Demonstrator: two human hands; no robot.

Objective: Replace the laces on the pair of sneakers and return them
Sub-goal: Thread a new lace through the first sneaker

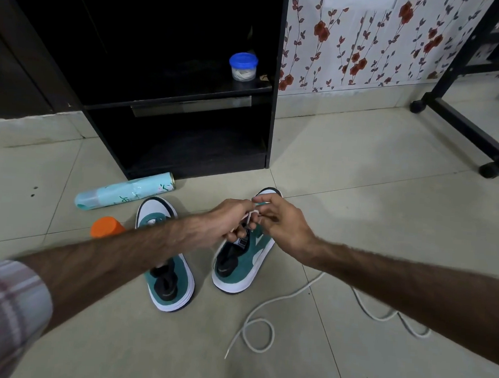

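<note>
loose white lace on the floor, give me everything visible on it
The loose white lace is a thin, round-looking cord lying slack on the pale tiled floor, to the right of the sneakers. One tip ends near the bottom of the view past a single closed loop; from there it curves up toward the right sneaker, passes behind the right forearm and reappears in bends farther right. Its other end is hidden. Neither hand touches it.

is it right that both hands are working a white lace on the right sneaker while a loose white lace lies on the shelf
Not quite. Both hands, left hand and right hand, do work a white lace on the right sneaker, but the loose white lace lies on the floor tiles, not the shelf. The head view shows it.
</note>
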